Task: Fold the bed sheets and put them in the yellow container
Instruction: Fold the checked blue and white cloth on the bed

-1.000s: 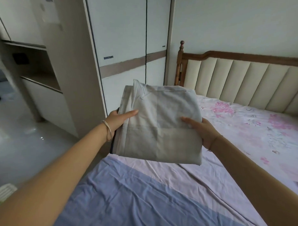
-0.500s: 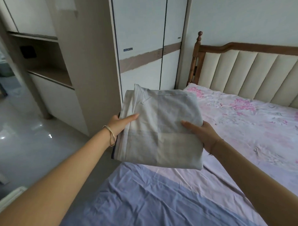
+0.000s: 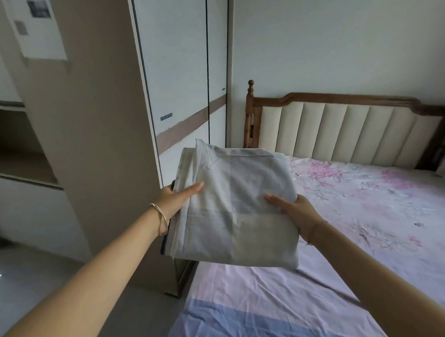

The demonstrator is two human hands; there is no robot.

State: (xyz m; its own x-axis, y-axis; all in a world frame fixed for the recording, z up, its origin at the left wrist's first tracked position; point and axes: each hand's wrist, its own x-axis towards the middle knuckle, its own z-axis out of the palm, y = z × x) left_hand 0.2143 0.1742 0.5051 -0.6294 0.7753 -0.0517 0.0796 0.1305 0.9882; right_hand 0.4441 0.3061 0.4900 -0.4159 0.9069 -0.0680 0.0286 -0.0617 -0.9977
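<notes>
Two hands hold one folded sheet (image 3: 238, 205) in the head view, the only camera you have. Your left hand (image 3: 176, 199) grips the sheet's left edge: the thumb lies flat on top, pointing right, and the fingers are tucked underneath, out of sight. Your right hand (image 3: 296, 211) grips the right edge the same way, thumb on top pointing left and fingers hidden below the cloth. The sheet is pale grey, folded into a rough rectangle and held level in the air in front of you, over the left edge of the bed (image 3: 258, 288), touching nothing but your hands. Its stacked layers show along the left side, a dark blue strip peeks out at the near left corner, and the far left corner pokes up a little. A bangle (image 3: 160, 218) sits on your left wrist, and a thin cord circles the right wrist. Below the sheet the bed's cover is wrinkled, blue nearest you, then lilac, then pink flowers toward the far right. A padded cream headboard (image 3: 341, 131) in a dark wood frame stands at the far end, with a turned post (image 3: 249, 112) at its left corner. Left of the post a tall white wardrobe (image 3: 177, 69) rises just beside the bed. Further left is an open shelf niche (image 3: 19, 150), and a paper sheet (image 3: 40, 28) hangs on the beige panel above. Glossy grey floor (image 3: 30, 270) shows at the near left.
</notes>
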